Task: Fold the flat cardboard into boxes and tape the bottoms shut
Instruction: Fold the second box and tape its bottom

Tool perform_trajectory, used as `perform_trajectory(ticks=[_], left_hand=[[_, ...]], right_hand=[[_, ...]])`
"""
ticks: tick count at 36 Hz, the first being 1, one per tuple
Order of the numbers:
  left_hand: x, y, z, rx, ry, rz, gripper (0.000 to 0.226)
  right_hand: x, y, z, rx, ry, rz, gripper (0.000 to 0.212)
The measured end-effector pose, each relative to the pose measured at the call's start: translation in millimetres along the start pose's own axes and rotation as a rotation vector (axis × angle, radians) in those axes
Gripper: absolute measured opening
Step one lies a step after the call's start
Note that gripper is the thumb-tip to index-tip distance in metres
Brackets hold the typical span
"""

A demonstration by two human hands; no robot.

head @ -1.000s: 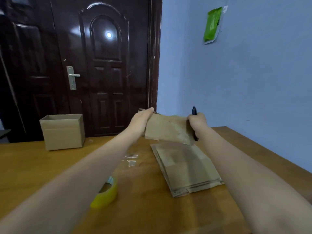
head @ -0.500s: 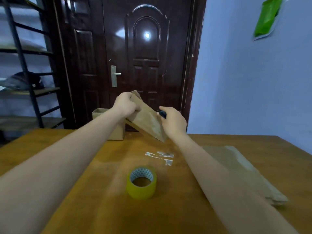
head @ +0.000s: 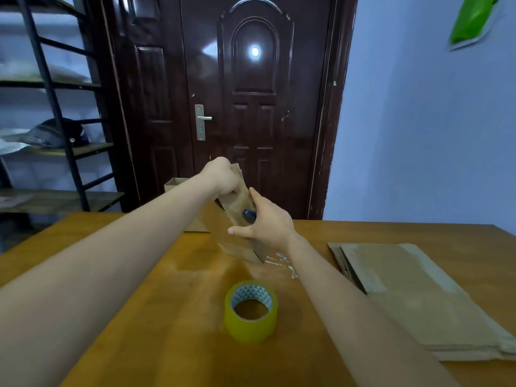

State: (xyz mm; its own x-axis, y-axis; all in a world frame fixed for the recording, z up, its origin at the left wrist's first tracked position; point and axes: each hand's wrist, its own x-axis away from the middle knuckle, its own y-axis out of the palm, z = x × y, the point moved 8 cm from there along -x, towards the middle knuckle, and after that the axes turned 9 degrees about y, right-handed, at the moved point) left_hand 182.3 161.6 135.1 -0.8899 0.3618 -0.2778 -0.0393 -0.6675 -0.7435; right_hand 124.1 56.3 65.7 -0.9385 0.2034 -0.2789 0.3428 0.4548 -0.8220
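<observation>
Flat cardboard held tilted above the table, long axis from 11 o'clock down to 5 o'clock. Left hand clenched around the upper end; right hand at the lower half, thumb out, a dark pen caught against it. Both equally near. Opening likely next. Tape at 6 o'clock, stack at 4 o'clock.

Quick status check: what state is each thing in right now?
Cardboard piece: held off the table, tilted, partly opened.
Left hand: grips its top end.
Right hand: holds its lower part and a dark pen.
Tape roll: on the table, untouched.
Flat cardboard stack: lying flat.
Finished box: upright, top open.
Door: closed.
</observation>
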Motion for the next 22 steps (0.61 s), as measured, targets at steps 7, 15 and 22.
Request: perform_trajectory(ticks=[7,15,22], left_hand=[[-2,-28,-19,0.377,0.081,0.368,0.016],[19,-10,-110,0.608,-0.046,0.652,0.031],[24,45,-140,0.957,0.004,0.449,0.038]], right_hand=[[-9,6,33,-0.224,0.117,0.005,0.11],[-11,29,71,-0.73,0.195,-0.097,0.096],[-22,47,83,-0.942,0.175,-0.222,0.083]])
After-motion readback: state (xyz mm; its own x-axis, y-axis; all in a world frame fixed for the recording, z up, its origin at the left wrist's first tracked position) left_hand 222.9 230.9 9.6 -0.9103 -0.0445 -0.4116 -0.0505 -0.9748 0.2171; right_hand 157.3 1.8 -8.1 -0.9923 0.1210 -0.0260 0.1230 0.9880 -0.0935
